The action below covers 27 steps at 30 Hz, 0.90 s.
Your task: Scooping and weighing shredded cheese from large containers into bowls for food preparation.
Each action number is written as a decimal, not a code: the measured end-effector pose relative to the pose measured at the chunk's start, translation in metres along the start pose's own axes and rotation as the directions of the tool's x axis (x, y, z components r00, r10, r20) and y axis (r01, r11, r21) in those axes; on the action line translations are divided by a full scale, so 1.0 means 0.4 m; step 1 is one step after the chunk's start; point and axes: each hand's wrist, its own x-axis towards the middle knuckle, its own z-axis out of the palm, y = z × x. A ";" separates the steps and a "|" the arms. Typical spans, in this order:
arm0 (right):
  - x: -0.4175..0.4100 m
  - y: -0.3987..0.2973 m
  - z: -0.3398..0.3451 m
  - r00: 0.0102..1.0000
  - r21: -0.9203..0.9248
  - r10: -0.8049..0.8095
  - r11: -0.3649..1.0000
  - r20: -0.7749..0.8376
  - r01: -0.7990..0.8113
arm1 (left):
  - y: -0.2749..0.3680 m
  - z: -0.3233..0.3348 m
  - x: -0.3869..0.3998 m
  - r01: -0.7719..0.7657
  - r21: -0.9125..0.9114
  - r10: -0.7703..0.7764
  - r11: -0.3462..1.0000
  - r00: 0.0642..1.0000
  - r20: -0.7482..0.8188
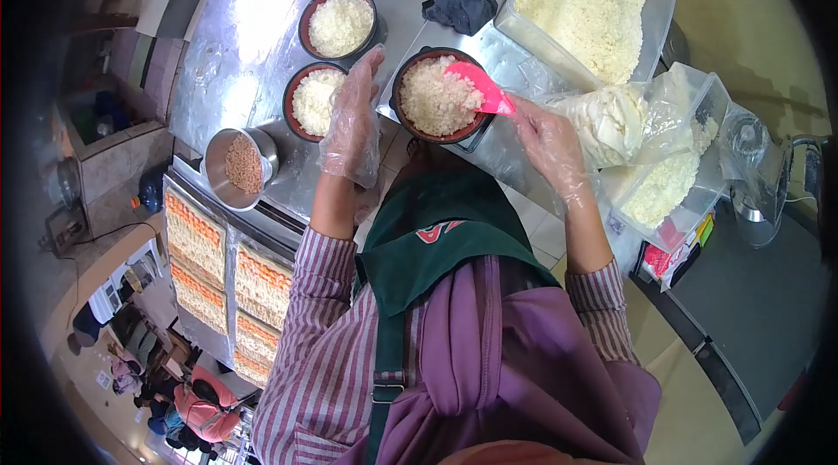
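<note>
My right hand [546, 137], in a clear plastic glove, grips a pink plastic scoop [481, 85]. The scoop's blade lies over the whitish crumbly food [429, 95] in a dark bowl with a red-brown inside [400, 112], which sits on a flat object mostly hidden beneath it. My left hand [353, 114], gloved too, is held on edge beside a second bowl [289, 116] of white grated food and hides part of it; I cannot tell whether it touches the rim. It holds nothing that I can see. Just beyond stands a third filled bowl [303, 33].
A steel pot [270, 167] with brown crumbs stands at left, near trays of topped bread [196, 229]. To the right are a large plastic tub [553, 39] of grated food, a smaller tub [710, 157] and a plastic bag [609, 121]. A dark cloth [465, 0] lies beyond the bowls.
</note>
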 end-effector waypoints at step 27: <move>-0.027 -0.023 0.022 0.966 -0.358 -0.252 0.908 -0.056 0.216 | -0.013 0.020 0.014 0.018 0.064 -0.018 0.998 1.000 -0.003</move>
